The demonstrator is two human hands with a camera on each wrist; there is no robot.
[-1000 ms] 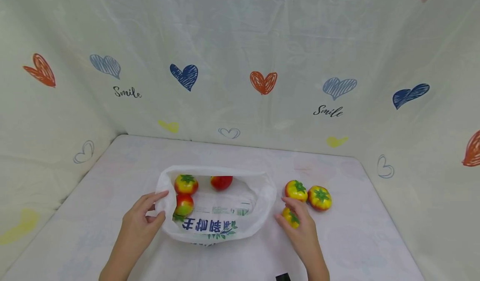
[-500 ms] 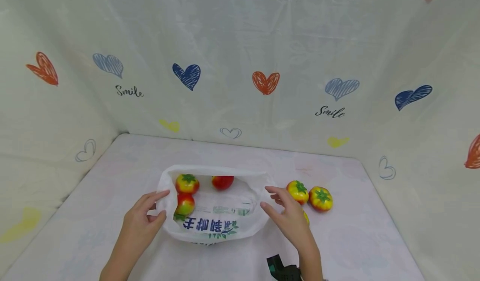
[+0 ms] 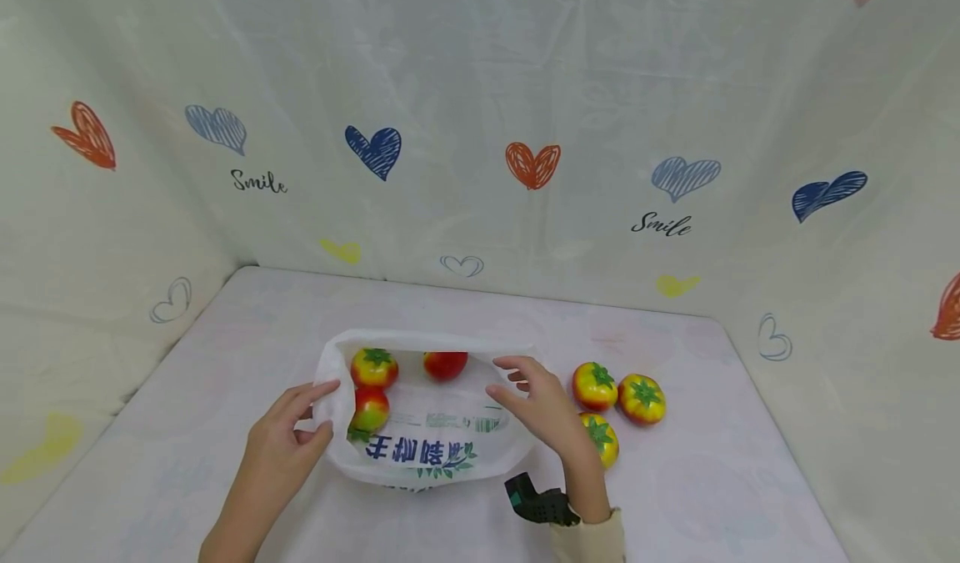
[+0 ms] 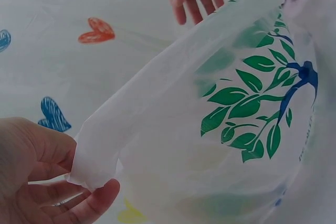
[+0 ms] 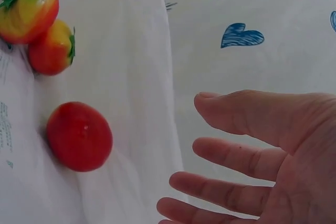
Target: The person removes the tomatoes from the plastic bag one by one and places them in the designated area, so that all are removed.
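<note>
A white plastic bag with blue and green print stands with its mouth wide on the table. My left hand pinches its left rim; the left wrist view shows the thumb and fingers on the bag edge. Inside lie a yellow-red tomato, a second tomato against it, and a red tomato at the back wall. Over the right rim is my right hand, its fingers extended and holding nothing. In the right wrist view, this hand is apart from the red tomato.
To the right of the bag lie a back tomato, a far-right tomato and a front tomato, partly behind the right forearm. A heart-printed curtain encloses the table. A black device is on the right wrist.
My right hand has moved left from above the front tomato outside to over the bag's right rim, with nothing in it. The left hand keeps its hold on the bag.
</note>
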